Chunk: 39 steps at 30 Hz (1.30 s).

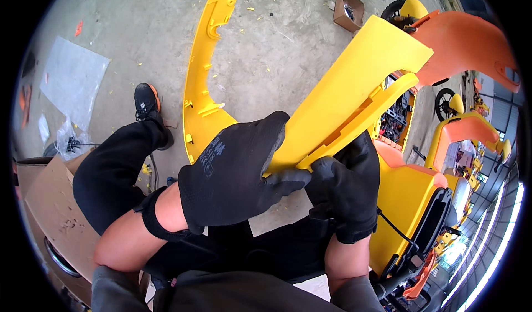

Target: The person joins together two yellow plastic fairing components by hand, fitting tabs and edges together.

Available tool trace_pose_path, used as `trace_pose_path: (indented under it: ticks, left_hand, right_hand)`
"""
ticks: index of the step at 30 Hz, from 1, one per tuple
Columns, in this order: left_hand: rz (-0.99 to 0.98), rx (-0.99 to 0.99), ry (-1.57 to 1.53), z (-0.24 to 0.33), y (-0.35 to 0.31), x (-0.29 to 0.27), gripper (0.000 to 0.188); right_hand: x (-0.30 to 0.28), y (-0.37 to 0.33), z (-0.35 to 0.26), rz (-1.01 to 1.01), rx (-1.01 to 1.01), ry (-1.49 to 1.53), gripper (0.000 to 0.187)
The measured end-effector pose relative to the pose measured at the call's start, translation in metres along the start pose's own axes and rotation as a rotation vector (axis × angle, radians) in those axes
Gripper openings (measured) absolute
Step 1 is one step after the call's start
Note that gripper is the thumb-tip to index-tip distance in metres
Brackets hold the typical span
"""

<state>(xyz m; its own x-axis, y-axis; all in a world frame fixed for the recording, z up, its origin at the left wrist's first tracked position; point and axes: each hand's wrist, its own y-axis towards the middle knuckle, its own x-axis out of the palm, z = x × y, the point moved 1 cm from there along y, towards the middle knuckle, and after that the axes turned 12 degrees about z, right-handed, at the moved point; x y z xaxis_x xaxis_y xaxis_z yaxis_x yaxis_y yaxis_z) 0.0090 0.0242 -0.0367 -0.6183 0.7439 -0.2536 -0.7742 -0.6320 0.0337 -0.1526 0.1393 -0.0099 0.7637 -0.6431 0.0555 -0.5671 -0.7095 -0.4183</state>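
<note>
Both of my hands wear black work gloves. My left hand [233, 170] is closed around the lower bend of a yellow plastic body panel [332, 79], its thumb pointing right. The panel has a broad smooth arm rising to the upper right and a thinner curved arm with clips and ribs on the left; my left glove hides where they meet. Along the broad arm's right edge runs a narrow yellow strip [363, 121]; I cannot tell whether it is a separate piece. My right hand [346, 187] is closed on the strip's lower end, fingers partly hidden behind it.
A yellow and orange vehicle [407, 218] with exposed wiring stands close on the right, under an orange cover [463, 43]. An open cardboard box [349, 13] of small parts sits ahead. At left are a plastic sheet [75, 79] and a large carton [61, 206]. More vehicles stand far right.
</note>
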Motion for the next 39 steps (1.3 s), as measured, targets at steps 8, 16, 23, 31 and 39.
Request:
trace_pose_path:
  ticks: [8,16,23,31,39]
  left_hand:
    - [0.044,0.01,0.022,-0.002,-0.004,-0.001,0.054]
    - [0.078,0.039,0.08,-0.002,-0.011,0.005,0.055]
    - [0.099,0.103,0.097,-0.004,-0.013,0.007,0.059]
    - [0.073,0.032,0.12,0.009,-0.012,0.001,0.059]
    - [0.099,0.013,0.137,0.011,-0.009,0.003,0.056]
  right_hand:
    - [0.003,-0.001,0.0,0.031,0.033,0.021,0.069]
    - [0.004,-0.003,0.0,-0.049,0.033,-0.021,0.066]
    - [0.008,-0.006,-0.01,-0.051,0.07,-0.065,0.068]
    - [0.005,-0.011,0.0,-0.083,-0.102,-0.206,0.064]
    - [0.009,-0.009,0.008,-0.036,-0.072,-0.159,0.065]
